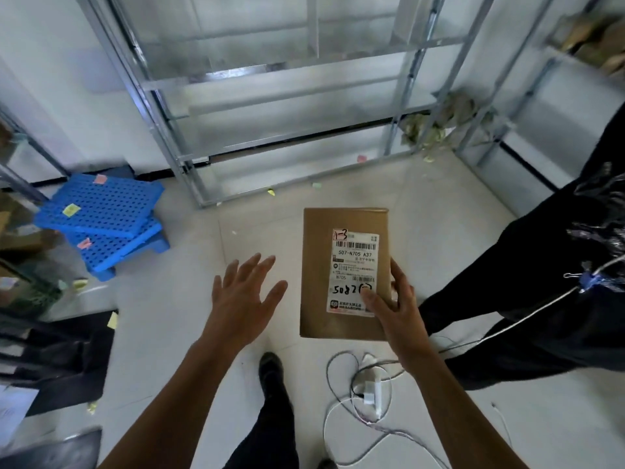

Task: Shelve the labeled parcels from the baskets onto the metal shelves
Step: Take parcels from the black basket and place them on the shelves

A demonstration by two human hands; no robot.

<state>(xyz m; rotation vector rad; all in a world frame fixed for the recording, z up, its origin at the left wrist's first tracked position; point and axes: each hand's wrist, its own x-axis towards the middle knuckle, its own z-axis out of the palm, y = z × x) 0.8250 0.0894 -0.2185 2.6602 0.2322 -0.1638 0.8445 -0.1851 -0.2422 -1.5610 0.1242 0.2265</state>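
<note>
Pale floor tiles [189, 299] fill my view, with one bare metal shelving unit [270, 96] standing ahead and a second person in black clothes [541, 299] at the right edge. Two blue perforated pallets [101, 211] lie stacked at the left, and I count three sticky notes on them.

One cardboard parcel [318, 282] is held above the floor, in front of the unit's lowest shelf. The right hand [399, 309] grips it at the lower right corner: thumb pressed on the face, fingers curled round the right edge. The left hand [243, 299] is spread wide with straight fingers, just left of the parcel and touching nothing.

On the parcel's single white label [355, 265] I read "507-N705 A37" under a barcode, "N705" lower down, handwritten "5082" near the thumb, and "1-3" in the pink top corner. The smaller print is too fine to read.

White cables [368, 390] tangle on the floor below the parcel.
</note>
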